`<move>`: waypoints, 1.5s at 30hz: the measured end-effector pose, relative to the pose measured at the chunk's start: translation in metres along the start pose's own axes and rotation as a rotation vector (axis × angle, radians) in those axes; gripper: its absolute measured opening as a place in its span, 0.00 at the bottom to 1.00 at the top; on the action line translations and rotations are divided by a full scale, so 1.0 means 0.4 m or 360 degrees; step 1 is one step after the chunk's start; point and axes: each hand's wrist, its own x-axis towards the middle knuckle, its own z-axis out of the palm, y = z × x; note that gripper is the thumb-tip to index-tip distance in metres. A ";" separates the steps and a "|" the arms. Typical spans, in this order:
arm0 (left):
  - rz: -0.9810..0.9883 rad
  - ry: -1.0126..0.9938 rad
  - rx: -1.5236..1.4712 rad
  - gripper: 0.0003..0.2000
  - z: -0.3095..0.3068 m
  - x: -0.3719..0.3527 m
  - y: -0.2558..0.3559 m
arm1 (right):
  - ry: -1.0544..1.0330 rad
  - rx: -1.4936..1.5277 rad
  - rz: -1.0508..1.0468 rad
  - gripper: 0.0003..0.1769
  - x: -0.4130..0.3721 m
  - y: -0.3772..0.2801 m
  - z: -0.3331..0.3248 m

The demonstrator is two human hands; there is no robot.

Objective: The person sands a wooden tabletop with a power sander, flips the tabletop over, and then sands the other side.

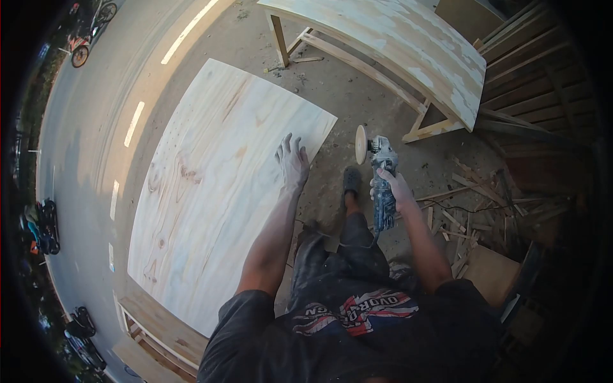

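A large pale plywood sheet (211, 185) lies flat on a wooden frame in front of me. My left hand (292, 161) rests flat on its near right edge, fingers spread and dusty. My right hand (391, 185) grips a blue-grey angle grinder (382, 185) by its body, held off to the right of the sheet above the ground. The grinder's round sanding disc (361, 144) faces left toward the sheet's edge and does not touch it.
A second plywood-topped table (408, 45) stands ahead to the right. Wood offcuts (472, 198) litter the dirt on the right, next to stacked timber (536, 83). A road (83, 140) with parked motorbikes (41, 226) runs along the left.
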 end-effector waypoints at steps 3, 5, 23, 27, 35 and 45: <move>0.0276 0.0262 0.0441 0.20 0.121 0.077 -0.011 | -0.0115 -0.0082 0.0115 0.20 0.182 -0.042 -0.038; 0.0157 0.0130 0.0587 0.21 0.118 0.095 0.012 | -0.0158 -0.0065 0.0208 0.20 0.249 -0.039 -0.060; 0.0207 0.0063 0.0789 0.24 0.112 0.100 0.017 | -0.0300 0.0038 0.0282 0.19 0.347 -0.061 -0.005; 0.0165 0.0052 0.0733 0.24 0.118 0.101 0.025 | -0.0217 -0.0104 0.0323 0.19 0.361 -0.086 0.004; 0.0114 0.0056 0.0737 0.23 0.126 0.097 0.014 | -0.0226 -0.0002 0.0311 0.23 0.333 -0.065 0.000; 0.0101 0.0029 0.0697 0.22 0.114 0.061 0.013 | -0.0230 -0.0089 0.0151 0.20 0.315 -0.043 0.003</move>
